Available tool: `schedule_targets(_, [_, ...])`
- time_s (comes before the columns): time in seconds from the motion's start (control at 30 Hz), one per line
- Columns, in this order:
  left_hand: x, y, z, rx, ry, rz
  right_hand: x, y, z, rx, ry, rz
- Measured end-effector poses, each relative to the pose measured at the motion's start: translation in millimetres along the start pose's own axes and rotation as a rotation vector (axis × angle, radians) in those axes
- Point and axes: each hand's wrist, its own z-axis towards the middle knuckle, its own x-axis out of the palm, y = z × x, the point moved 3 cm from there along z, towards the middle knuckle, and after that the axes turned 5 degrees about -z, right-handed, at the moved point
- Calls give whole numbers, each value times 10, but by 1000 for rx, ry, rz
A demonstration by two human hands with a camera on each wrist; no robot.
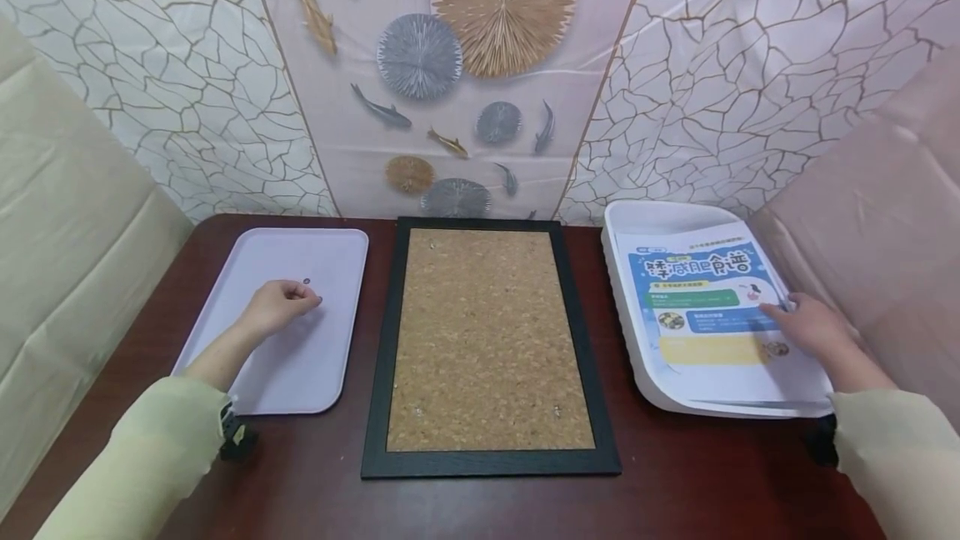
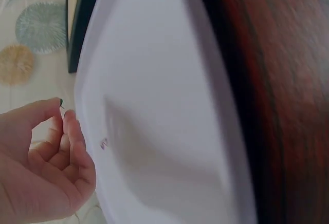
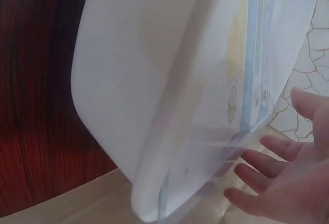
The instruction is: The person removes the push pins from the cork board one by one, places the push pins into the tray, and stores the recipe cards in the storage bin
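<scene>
My left hand (image 1: 273,307) is over the white tray (image 1: 255,386) on the left. Between thumb and fingertip it pinches a small dark-headed pin (image 2: 61,103), its thin point showing in the left wrist view. Another tiny item, perhaps a pin (image 1: 307,281), lies on the tray beyond the fingers. At the right, my right hand (image 1: 813,327) is at the edge of a printed sheet (image 1: 705,298) with blue, green and yellow blocks. That sheet lies on top in a white basket (image 1: 637,357). The right fingers (image 3: 264,162) are spread and hold nothing.
A cork board (image 1: 487,340) with a black frame (image 1: 491,463) lies between tray and basket. Small shiny bits, perhaps pins, sit near several of its corners. Under everything is a dark red wooden table (image 1: 300,482). A patterned cloth (image 1: 465,65) hangs behind.
</scene>
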Motion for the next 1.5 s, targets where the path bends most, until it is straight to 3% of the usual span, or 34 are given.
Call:
schedule_targets(0.2, [-23, 187, 15, -93, -44, 33, -37, 52, -90, 31, -46, 5])
schedule_targets(0.4, [-16, 283, 19, -80, -83, 97, -4, 262, -143, 48, -65, 52])
schedule_targets(0.5, [-13, 294, 13, -82, -90, 131, 38, 393, -168, 36, -69, 87])
schedule_targets(0.83, [-17, 279, -14, -90, -77, 214, 89, 690, -218, -147, -141, 76])
schedule_targets(1.17, [-49, 237, -33, -106, -60, 197, 116, 716, -212, -121, -123, 90])
schedule_targets(1.3, [-116, 170, -1, -41, -109, 169, 113, 744, -187, -119, -135, 103])
schedule_targets(1.5, [-183, -128, 121, 148, -210, 137, 65, 957, -176, -161, -233, 74])
